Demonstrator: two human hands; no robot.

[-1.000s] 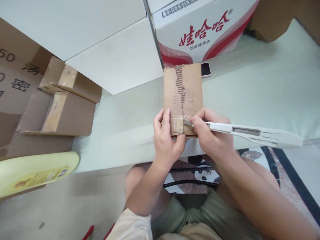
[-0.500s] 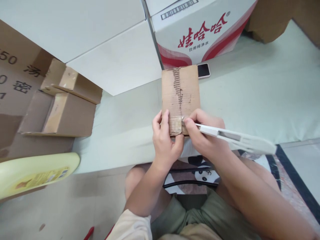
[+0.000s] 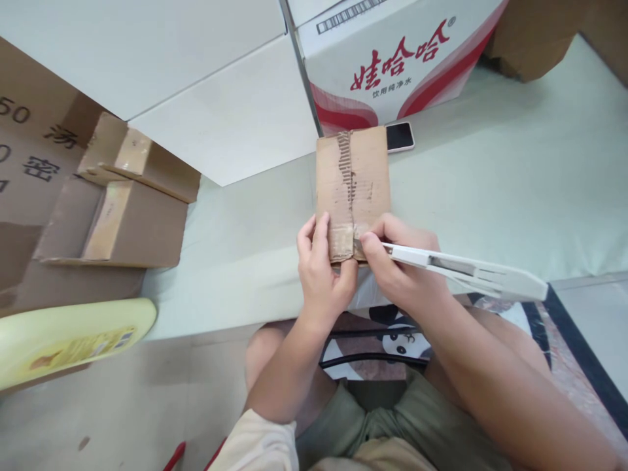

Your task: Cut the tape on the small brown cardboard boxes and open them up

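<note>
A small brown cardboard box (image 3: pixel 367 170) lies near the front edge of the cloth-covered surface, its top seam marked by torn, ribbed paper. My left hand (image 3: pixel 321 271) grips the near left corner, fingers along the side and thumb at the front edge. Clear tape covers the near end of the seam. My right hand (image 3: pixel 407 258) is closed on a white utility knife (image 3: pixel 471 269), pinched close to its front end. The knife's long handle sticks out to the right, and its tip is at the taped seam, partly hidden by my fingers.
Behind the box stand a white and red water carton (image 3: pixel 392 72) and a phone (image 3: pixel 401 136). Large white boxes (image 3: pixel 235 118) rise at the back left. Open cardboard boxes (image 3: pixel 147 222) and a pale yellow bottle (image 3: pixel 73 340) are on the left.
The knife and my right hand have shifted very slightly at the near end of the seam. My left hand keeps its hold on the box.
</note>
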